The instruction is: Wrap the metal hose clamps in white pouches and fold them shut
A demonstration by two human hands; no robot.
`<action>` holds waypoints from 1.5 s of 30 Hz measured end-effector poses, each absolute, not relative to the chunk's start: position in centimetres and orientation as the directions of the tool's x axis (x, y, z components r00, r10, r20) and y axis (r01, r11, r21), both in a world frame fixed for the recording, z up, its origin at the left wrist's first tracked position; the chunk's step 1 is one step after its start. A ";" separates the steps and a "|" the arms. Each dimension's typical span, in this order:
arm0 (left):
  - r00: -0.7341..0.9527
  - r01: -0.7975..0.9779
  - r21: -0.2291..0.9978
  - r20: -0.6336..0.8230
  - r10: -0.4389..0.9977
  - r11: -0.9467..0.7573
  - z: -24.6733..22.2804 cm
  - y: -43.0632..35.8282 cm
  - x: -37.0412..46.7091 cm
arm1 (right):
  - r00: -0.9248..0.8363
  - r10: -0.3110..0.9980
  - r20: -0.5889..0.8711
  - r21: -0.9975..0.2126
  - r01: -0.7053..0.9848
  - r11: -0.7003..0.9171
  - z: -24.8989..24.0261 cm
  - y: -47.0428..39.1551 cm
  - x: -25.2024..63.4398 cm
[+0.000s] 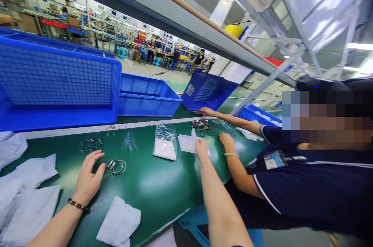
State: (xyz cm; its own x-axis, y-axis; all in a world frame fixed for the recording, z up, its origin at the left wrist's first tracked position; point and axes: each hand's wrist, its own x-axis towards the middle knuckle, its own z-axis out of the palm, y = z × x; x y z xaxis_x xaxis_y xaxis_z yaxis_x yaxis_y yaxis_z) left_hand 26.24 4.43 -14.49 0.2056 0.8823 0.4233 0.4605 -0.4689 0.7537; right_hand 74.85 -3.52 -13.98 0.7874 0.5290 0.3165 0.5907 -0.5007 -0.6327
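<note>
On the left, my left hand (89, 177) is over the green tabletop (157, 188), fingers apart and holding nothing. Metal ring clamps (117, 167) lie just right of its thumb, and more rings (91, 144) lie beyond its fingertips. My right hand (201, 148) is closed on a white sheet (188, 143), one edge of which stands up from the fingers. Left of that hand is a clear plastic bag (165, 142) with a white packet in it. Small clear plastic pieces (129, 141) lie between the rings and the bag.
A person (291, 185) sits at the right, both hands near a pile of metal clamps (201, 126). Blue crates (58, 84) line the back edge. White bags (32, 200) lie at left, another (120, 221) at the front. A shelf beam (186, 18) crosses overhead.
</note>
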 end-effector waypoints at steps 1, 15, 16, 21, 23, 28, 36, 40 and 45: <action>0.199 0.452 0.760 0.425 0.883 -0.468 -14.4 4.3 26.3 | 0.791 0.521 0.322 -0.646 0.585 -0.490 -13.2 -3.8 74.6; 0.480 -0.262 0.910 -0.166 0.862 0.321 -9.5 0.8 26.9 | -0.261 0.737 0.623 -0.426 0.678 0.600 -6.3 -4.8 47.8; 0.481 -0.211 0.916 -0.208 0.852 0.342 -9.0 0.6 26.5 | -0.372 0.700 0.609 -0.391 0.626 0.674 -6.7 -4.8 45.6; 0.153 0.428 0.902 -0.138 0.979 0.061 -8.3 0.9 22.3 | -0.560 0.650 0.513 -0.425 0.492 0.760 -8.5 -3.2 41.1; 0.066 0.611 0.791 -0.092 0.994 0.033 -8.2 0.9 20.3 | -0.436 0.730 0.527 -0.504 0.531 0.681 -8.7 -1.9 42.0; -0.029 0.781 0.619 -0.097 0.995 0.083 -7.9 -0.4 17.5 | -0.120 0.885 0.450 -0.639 0.649 0.413 -9.8 0.7 45.0; 0.009 0.901 0.431 -0.131 0.991 0.049 -8.9 -2.7 16.7 | -0.227 0.932 0.284 -0.557 0.752 0.353 -12.0 -0.7 45.7; 0.103 0.954 0.252 0.234 0.967 -0.163 -7.8 -3.1 18.2 | -0.356 0.914 0.196 -0.408 0.817 0.406 -11.9 -1.2 44.9; 0.308 0.944 0.167 -0.135 0.942 -0.285 -7.7 -1.8 22.3 | -0.390 0.905 0.170 -0.292 0.857 0.424 -12.7 -0.9 44.4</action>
